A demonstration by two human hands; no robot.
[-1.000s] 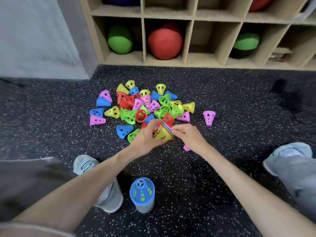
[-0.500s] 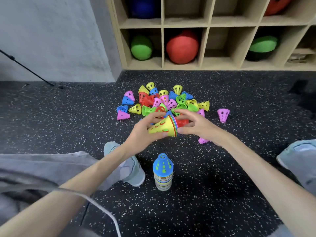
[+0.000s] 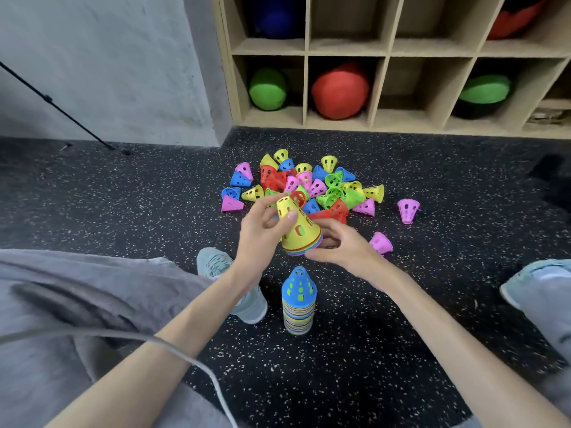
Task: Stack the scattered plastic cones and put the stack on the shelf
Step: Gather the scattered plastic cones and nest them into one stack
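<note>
Two hands now tipping the small nested bundle upright from its sideways lie of half a second back: left hand curled round the yellow top, right hand cupping the rim with bent fingers. Hovering just above the tall blue-topped stack, likely about to drop on. Beyond the hands, leaving the loose cones scattered and the shelf waiting.

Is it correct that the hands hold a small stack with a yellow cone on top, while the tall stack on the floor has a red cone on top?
Not quite. In the head view the tall stack on the floor is topped by a blue cone, not red. The left hand and right hand do hold the small stack with yellow on top.
</note>
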